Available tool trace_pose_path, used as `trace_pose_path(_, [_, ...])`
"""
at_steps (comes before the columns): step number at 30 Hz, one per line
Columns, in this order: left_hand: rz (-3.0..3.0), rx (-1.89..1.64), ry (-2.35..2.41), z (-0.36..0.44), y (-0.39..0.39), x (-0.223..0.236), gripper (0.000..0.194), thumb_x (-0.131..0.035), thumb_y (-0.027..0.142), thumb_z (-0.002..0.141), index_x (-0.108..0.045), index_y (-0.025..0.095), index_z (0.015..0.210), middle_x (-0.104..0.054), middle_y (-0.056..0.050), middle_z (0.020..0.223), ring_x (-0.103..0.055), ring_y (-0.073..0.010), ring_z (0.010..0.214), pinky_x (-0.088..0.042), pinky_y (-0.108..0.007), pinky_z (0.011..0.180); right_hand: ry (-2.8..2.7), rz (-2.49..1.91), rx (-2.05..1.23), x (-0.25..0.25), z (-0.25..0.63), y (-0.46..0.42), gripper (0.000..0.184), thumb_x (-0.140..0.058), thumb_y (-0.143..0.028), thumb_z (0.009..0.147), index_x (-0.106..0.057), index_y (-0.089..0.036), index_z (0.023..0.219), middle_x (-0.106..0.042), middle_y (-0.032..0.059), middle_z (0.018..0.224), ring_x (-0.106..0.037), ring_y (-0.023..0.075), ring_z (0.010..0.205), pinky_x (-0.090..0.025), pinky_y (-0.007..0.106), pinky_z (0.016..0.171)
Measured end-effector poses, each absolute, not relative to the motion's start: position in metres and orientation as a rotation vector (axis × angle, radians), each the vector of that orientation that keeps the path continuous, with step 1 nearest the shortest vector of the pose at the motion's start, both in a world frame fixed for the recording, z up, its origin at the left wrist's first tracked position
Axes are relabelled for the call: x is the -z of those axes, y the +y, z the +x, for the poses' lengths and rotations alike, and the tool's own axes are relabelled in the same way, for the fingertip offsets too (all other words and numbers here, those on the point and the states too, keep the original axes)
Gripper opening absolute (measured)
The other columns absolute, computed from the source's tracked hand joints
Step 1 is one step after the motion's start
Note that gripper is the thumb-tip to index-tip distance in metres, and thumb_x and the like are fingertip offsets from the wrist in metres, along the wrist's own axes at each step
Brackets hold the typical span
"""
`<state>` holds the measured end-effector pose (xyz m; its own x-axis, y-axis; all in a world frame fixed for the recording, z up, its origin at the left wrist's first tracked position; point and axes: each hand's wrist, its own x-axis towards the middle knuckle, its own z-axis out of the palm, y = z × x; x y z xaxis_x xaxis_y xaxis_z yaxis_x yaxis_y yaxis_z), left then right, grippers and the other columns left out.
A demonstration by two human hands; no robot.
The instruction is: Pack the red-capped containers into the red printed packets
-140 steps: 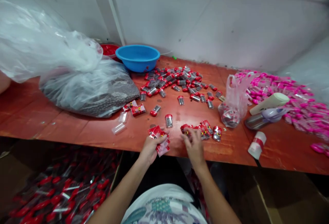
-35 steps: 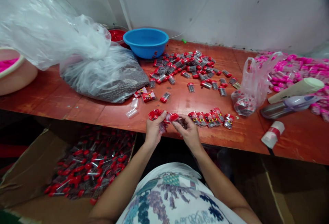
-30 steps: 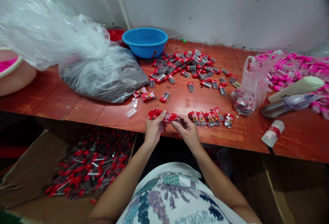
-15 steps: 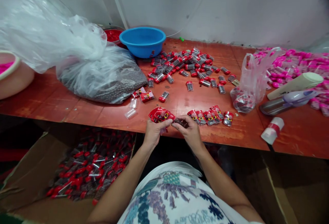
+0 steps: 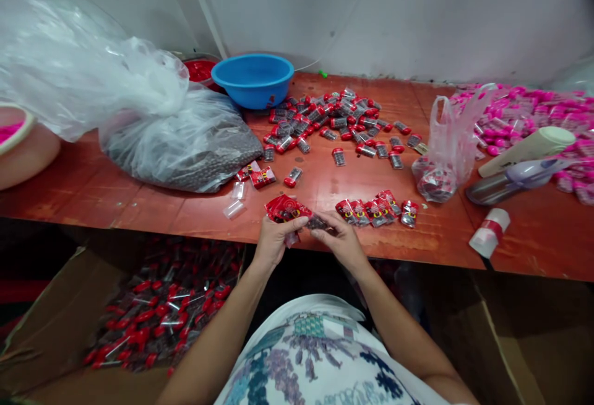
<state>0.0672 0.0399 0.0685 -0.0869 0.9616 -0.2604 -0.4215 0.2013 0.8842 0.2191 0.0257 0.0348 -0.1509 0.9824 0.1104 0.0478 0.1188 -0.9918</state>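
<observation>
pink heap [image 5: 533, 114]: right | cream bottle [image 5: 524, 152]: lying beside it | white roll [image 5: 485, 239]: red-banded

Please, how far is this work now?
Done, it seems: the sleeved containers beside the right hand. In hand: the left hand holds red printed sleeves, the right hand a small container. Likely left: the loose red-capped containers near the blue basin.

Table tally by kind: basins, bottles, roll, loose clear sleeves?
Basins: 3 (blue basin, red basin, peach basin)
Bottles: 2 (cream bottle, purple-topped bottle)
Roll: 1
Clear sleeves: 2
Total: 8
</observation>
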Motion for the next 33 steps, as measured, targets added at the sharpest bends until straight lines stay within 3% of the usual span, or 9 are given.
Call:
trace_pose_path(3, [0.685,-1.298,1.157,0.067,0.040,-0.068,0.030,-0.083,0.019,0.053,-0.067,0.013,0.077,-0.065,0.000,0.065,-0.054,-0.0088,0.047,-0.042,-0.018,0.043,-1.510,-1.093,-1.157,-0.034,0.219,0.021,0.044,-0.060,-0.024,0.084,-0.056,-0.033,0.127,-0.058,0.0037,0.108,-0.057,0.0183,0.101,-0.049,0.031,0.083])
trace_pose_path(8, [0.753,-1.240,1.283,0.068,0.037,-0.066,0.023,-0.083,0.024,0.054,-0.067,0.013,0.067,-0.059,0.002,0.051,-0.047,-0.0074,0.037,-0.034,-0.018,0.034,-1.481,-1.161,-1.090,-0.029,0.217,0.015,0.043,-0.060,-0.025,0.083,-0.058,-0.032,0.125,-0.059,0.0043,0.099,-0.058,0.0185,0.093,-0.050,0.032,0.081])
trace_pose_path(11, [0.726,-1.223,1.196,0.066,0.038,-0.068,0.029,-0.083,0.021,0.053,-0.069,0.014,0.077,-0.064,0.001,0.060,-0.051,-0.0082,0.042,-0.040,-0.018,0.038,-1.308,-1.118,-1.292,-0.026,0.219,0.017,0.039,-0.066,-0.028,0.079,-0.064,-0.028,0.117,-0.064,0.0027,0.102,-0.060,0.0190,0.093,-0.051,0.034,0.083])
trace_pose_path(15, [0.675,-1.206,1.111,0.067,0.037,-0.069,0.050,-0.084,0.017,0.051,-0.067,0.016,0.098,-0.068,-0.001,0.074,-0.056,-0.0094,0.051,-0.045,-0.019,0.043,-1.097,-1.071,-1.502,-0.025,0.221,0.018,0.039,-0.069,-0.032,0.075,-0.065,-0.025,0.113,-0.068,0.0034,0.106,-0.063,0.0219,0.093,-0.054,0.034,0.074])
trace_pose_path(20, [0.709,-1.204,1.152,0.077,0.033,-0.063,0.030,-0.083,0.020,0.053,-0.069,0.012,0.078,-0.064,0.001,0.062,-0.053,-0.0083,0.048,-0.043,-0.018,0.043,-1.166,-1.140,-1.209,-0.026,0.216,0.013,0.038,-0.069,-0.028,0.075,-0.064,-0.025,0.113,-0.067,0.0029,0.106,-0.062,0.0192,0.097,-0.049,0.035,0.089])
trace_pose_path(29, [0.618,-1.239,1.147,0.077,0.029,-0.060,0.027,-0.083,0.022,0.055,-0.069,0.012,0.076,-0.068,-0.003,0.069,-0.058,-0.0113,0.052,-0.046,-0.021,0.046,-1.065,-1.055,-1.499,-0.028,0.225,0.019,0.049,-0.075,-0.032,0.068,-0.062,-0.025,0.114,-0.066,0.0030,0.104,-0.063,0.0183,0.085,-0.056,0.029,0.067])
trace_pose_path(33, [0.622,-1.107,1.057,0.083,0.025,-0.059,0.028,-0.082,0.020,0.055,-0.070,0.011,0.078,-0.070,-0.005,0.071,-0.062,-0.0142,0.056,-0.049,-0.023,0.050,-1.013,-1.048,-1.514,-0.028,0.225,0.015,0.049,-0.074,-0.035,0.069,-0.061,-0.025,0.115,-0.065,0.0024,0.100,-0.063,0.0170,0.079,-0.058,0.032,0.068])
